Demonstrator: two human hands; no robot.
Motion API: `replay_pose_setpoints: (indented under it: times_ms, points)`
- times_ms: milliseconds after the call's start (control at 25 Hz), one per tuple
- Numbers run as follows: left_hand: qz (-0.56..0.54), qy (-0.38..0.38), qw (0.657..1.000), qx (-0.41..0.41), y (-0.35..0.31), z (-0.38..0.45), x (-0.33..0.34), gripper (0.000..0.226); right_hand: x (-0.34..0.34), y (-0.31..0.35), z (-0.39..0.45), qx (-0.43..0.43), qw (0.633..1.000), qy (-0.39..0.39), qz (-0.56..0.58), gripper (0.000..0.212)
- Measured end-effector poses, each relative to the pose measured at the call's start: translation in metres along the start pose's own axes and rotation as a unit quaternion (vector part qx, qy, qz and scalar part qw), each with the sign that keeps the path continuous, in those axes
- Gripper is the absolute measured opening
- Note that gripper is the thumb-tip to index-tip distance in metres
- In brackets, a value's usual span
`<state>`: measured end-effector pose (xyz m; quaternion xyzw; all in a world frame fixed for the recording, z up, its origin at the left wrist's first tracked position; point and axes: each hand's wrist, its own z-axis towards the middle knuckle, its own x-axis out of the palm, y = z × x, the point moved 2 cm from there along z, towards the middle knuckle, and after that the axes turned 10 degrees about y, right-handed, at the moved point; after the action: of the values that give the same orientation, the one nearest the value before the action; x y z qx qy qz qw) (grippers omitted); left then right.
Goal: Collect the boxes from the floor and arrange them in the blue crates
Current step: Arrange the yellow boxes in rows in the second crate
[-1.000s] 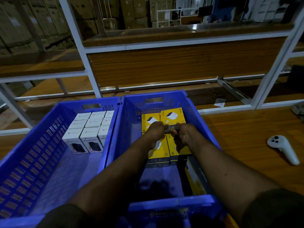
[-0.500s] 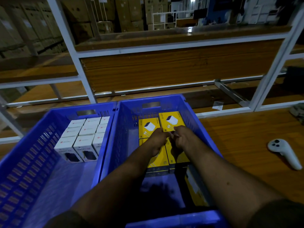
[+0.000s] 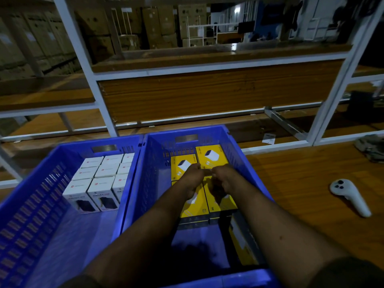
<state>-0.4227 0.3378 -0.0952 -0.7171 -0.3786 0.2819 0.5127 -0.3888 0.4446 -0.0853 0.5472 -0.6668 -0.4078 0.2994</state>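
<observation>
Yellow boxes (image 3: 188,206) under both curled hands, grip unclear, open blue crate (image 3: 247,159) floor nearside.

Both hands (image 3: 207,179) together, fingers curled.

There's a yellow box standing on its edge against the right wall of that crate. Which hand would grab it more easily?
Probably the right hand. The leaning yellow box stands along the right crate's right wall, just under the right forearm; the left hand would have to cross over.
</observation>
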Motion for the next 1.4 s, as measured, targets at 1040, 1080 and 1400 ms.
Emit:
replay_pose_setpoints:
  times_ms: [1040,1080,1400]
  points:
    - [0.038,-0.019,0.999,-0.027,-0.007,-0.064,-0.012,0.022,-0.018,-0.001,-0.089,0.016,0.97,0.121,-0.208,0.006]
    - [0.025,-0.033,0.999,-0.033,-0.005,-0.065,-0.016,0.027,-0.02,0.0,-0.088,0.008,0.983,0.111,-0.148,0.004]
    - [-0.098,-0.035,0.993,-0.063,-0.009,-0.08,-0.021,0.028,-0.011,0.005,-0.06,-0.017,0.984,0.057,0.166,0.024]
